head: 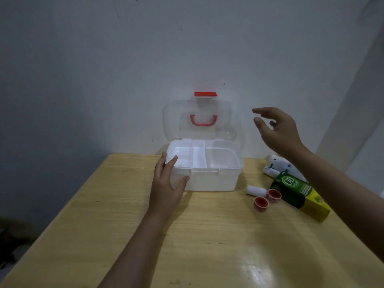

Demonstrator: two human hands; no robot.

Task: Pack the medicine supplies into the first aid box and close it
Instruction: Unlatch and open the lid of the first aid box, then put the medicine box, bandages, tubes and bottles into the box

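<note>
The white first aid box (209, 181) stands open at the far side of the table, its clear lid (197, 121) upright against the wall with a red handle and red latch. A white divided tray sits in its top. My left hand (168, 183) holds the box's front left corner, fingers on the rim and thumb on the front wall. My right hand (276, 129) hovers in the air to the right of the lid, fingers relaxed, holding nothing. To the right of the box lie a green and yellow carton (299, 194), two red-capped tape rolls (267, 199) and a white roll (256, 190).
The wooden table (207, 235) meets a pale wall at the back. More white supplies (278, 166) lie behind the carton, partly hidden by my right forearm. The table's left edge runs diagonally, with dark floor beyond it.
</note>
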